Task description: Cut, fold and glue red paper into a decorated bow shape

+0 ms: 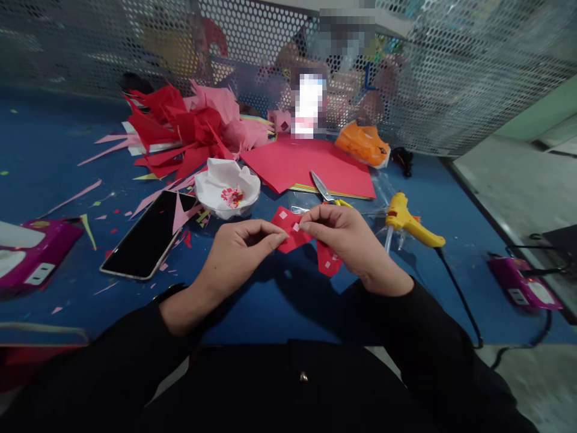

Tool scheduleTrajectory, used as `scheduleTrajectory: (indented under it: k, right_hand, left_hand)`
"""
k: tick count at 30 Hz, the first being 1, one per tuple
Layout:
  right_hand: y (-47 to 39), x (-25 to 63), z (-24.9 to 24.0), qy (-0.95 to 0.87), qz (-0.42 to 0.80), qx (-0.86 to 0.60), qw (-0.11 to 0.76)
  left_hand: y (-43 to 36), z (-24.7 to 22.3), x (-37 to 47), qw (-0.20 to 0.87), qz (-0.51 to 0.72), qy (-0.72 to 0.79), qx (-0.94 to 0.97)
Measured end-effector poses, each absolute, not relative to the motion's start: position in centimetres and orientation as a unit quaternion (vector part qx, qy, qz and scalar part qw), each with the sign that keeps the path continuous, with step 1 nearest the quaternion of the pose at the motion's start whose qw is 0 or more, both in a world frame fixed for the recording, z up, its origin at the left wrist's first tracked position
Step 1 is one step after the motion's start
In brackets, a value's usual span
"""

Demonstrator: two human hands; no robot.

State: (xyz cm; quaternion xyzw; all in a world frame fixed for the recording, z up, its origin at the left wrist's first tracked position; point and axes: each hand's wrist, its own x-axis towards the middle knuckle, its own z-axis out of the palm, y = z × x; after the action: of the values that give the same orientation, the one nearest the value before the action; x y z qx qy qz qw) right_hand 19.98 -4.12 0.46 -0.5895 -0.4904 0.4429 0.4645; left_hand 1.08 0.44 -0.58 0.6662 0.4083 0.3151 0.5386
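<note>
Handling red paper [287, 243]: left hand [238, 249], right hand [347, 240]. One glue gun [406, 218].

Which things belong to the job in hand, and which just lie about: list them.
Likely the job:
- red paper with pale squares, between left hand and right hand
- scissors
- glue gun
- white bowl

Apparently lying about:
- phone
- orange bag
- paper scraps
</note>
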Motion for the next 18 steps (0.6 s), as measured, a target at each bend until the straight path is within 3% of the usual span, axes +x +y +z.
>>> scheduleTrajectory:
  k: [9, 18]
  right_hand:
    - [-4.24, 19.49, 0.09, -0.522, 0.386, -0.606, 0.46]
    - [-4.21, 19.26, -0.52, -0.564, 0.35, -0.584, 0.469]
  left_hand:
    - [0.76, -0.52, 1.26, 0.584, 0.365, 0.427, 0.586]
    - [0.75, -0.38, 1.53, 0.651, 0.272, 0.42, 0.57]
